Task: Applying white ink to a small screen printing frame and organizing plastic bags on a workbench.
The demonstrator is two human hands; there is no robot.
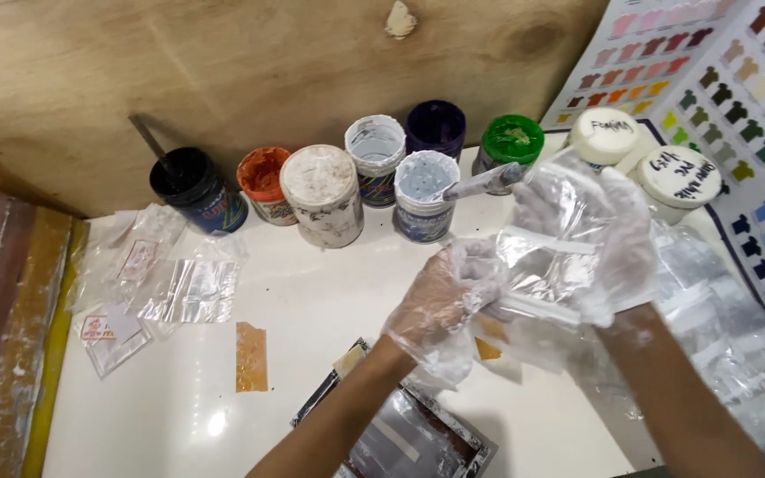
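Both hands, in thin clear plastic gloves, are gripping a crumpled clear plastic bag (546, 265) above the white table (312, 301). The left hand (444, 296) is curling its fingers around a paint-smeared flat spatula (484, 183), its long axis pointing up-left toward the open white paint jar (425, 196). The right hand (617, 243) is pressing its fingers together on the bag.

**Hidden and cut off**

The colour chart (754, 133) is cut by the top and right edges. The framed screen (409, 438) is cropped at the bottom edge. Fingers (617, 221) are blurred under crumpled plastic gloves, so what is gripped cannot be told.
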